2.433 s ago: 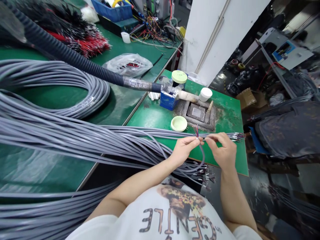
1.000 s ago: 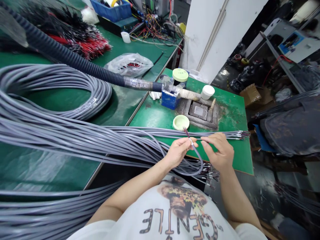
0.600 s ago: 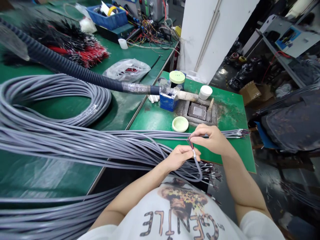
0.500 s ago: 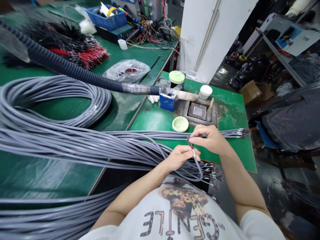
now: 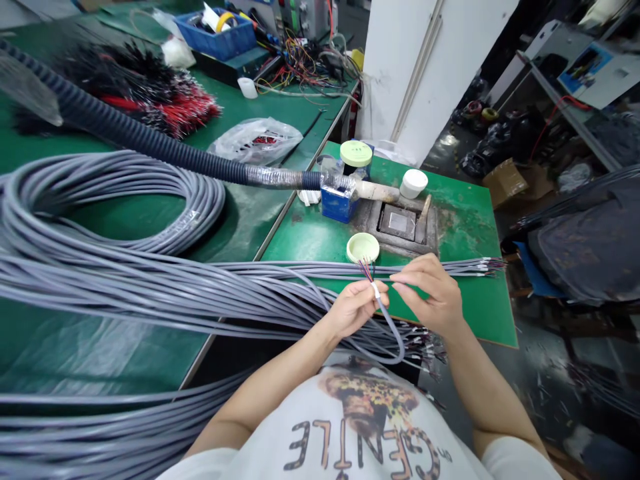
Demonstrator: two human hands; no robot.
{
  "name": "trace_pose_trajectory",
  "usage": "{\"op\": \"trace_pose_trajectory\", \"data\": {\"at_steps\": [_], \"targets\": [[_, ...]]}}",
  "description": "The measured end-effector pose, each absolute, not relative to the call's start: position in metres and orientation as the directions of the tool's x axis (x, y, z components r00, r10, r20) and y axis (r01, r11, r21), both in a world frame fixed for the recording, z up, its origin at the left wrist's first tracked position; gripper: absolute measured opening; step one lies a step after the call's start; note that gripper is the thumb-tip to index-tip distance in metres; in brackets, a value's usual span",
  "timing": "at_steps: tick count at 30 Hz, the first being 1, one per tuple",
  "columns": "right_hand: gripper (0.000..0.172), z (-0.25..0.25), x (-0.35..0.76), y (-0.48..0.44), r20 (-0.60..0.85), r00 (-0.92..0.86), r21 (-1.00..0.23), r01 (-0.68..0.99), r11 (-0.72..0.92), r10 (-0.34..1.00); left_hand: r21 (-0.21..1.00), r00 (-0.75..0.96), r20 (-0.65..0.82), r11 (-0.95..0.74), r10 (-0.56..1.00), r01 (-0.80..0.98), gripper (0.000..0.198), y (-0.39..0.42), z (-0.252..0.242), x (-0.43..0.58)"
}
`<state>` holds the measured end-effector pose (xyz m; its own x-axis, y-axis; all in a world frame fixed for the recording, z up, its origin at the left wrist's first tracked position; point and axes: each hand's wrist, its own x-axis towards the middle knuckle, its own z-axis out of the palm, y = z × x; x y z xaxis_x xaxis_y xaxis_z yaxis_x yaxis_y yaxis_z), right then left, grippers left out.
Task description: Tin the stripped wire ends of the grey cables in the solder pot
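My left hand is closed on the end of a grey cable, just below its fanned-out thin wires. A white band wraps the cable where the wires come out. The wire tips point up and away from me, close to a pale green shallow dish. To the right, my right hand is apart from the wires, its thumb and fingers parted, and nothing shows between them. Below both hands lie more grey cable ends with stripped wires.
A long bundle of grey cables crosses the bench from the left. Behind the dish stand a square metal pot, a white lidded jar and a blue box. A black corrugated hose hangs across the bench.
My right hand has let go of the wires and drawn back to the right. My left hand has swung the cable end slightly left and away, and the wires now stand fanned out.
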<state>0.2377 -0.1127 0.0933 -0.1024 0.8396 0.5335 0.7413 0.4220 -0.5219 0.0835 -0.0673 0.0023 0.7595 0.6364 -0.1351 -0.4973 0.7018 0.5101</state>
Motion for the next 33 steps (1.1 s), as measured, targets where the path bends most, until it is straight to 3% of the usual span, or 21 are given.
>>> {"op": "trace_pose_trajectory", "data": {"at_steps": [4,8,12,14,17,19,21,26,33], "targets": [[0.036,0.086,0.245,-0.122,0.495,-0.315,-0.395,0.748,0.533,0.81,0.445,0.754,-0.16,0.728,0.637,-0.521,0.031,-0.062,0.006,0.081],[0.039,0.077,0.244,-0.125,0.461,-0.443,-0.262,0.76,0.595,0.769,0.428,0.725,-0.17,0.713,0.667,-0.556,0.027,-0.058,0.01,0.085],[0.035,0.071,0.249,-0.115,0.518,-0.386,-0.315,0.743,0.59,0.763,0.545,0.701,-0.141,0.646,0.699,-0.535,0.038,-0.055,0.015,0.083],[0.031,0.072,0.254,-0.104,0.555,-0.269,-0.377,0.762,0.526,0.787,0.708,0.639,-0.087,0.499,0.764,-0.5,0.037,-0.056,0.02,0.073],[0.024,0.077,0.26,-0.083,0.583,-0.107,-0.425,0.804,0.415,0.806,0.924,0.443,0.117,0.066,0.889,-0.376,0.022,-0.06,0.028,0.052],[0.019,0.081,0.261,-0.066,0.583,-0.037,-0.443,0.823,0.356,0.812,0.918,0.291,0.331,-0.234,0.898,-0.321,0.017,-0.064,0.032,0.039],[0.019,0.082,0.261,-0.05,0.567,0.007,-0.465,0.828,0.313,0.824,0.859,0.174,0.48,-0.42,0.86,-0.291,0.019,-0.066,0.032,0.029],[0.02,0.075,0.259,-0.02,0.473,0.012,-0.504,0.824,0.259,0.881,0.774,0.126,0.626,-0.593,0.77,-0.222,0.025,-0.067,0.015,0.018],[0.019,0.066,0.254,-0.003,0.412,-0.089,-0.451,0.845,0.288,0.907,0.787,0.11,0.613,-0.592,0.782,-0.174,0.025,-0.06,-0.005,0.014]]}}
